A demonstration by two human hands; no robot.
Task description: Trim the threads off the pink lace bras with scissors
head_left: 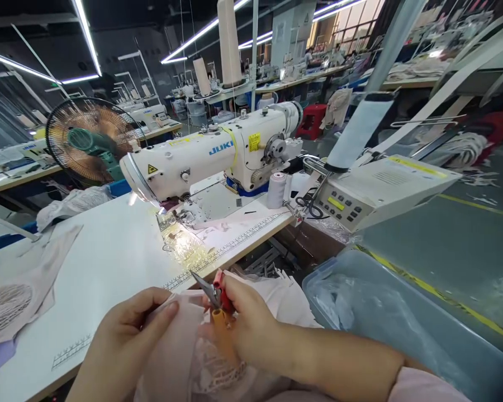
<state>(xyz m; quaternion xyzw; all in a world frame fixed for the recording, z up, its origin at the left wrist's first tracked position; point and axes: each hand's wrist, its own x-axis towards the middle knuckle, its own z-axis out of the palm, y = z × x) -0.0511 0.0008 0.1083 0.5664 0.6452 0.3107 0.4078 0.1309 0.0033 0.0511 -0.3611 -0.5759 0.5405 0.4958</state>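
Observation:
My left hand (pixel 128 329) pinches the edge of a pale pink fabric piece (pixel 184 346) with lace trim, held in front of me at the table's near edge. My right hand (pixel 245 326) is closed on small thread snips (pixel 214 293) with a red and orange handle, blades pointing up-left just above the fabric. Both hands sit close together over the cloth. A white JUKI sewing machine (pixel 218 153) stands beyond them on the white table (pixel 109 257), its needle area brightly lit.
More pink fabric pieces (pixel 20 285) lie at the table's left. A fan (pixel 90 139) stands behind the machine. A thread cone (pixel 275 190), black scissors (pixel 310 206) and a control box (pixel 377 190) sit to the right. A clear plastic bin (pixel 381 312) stands at lower right.

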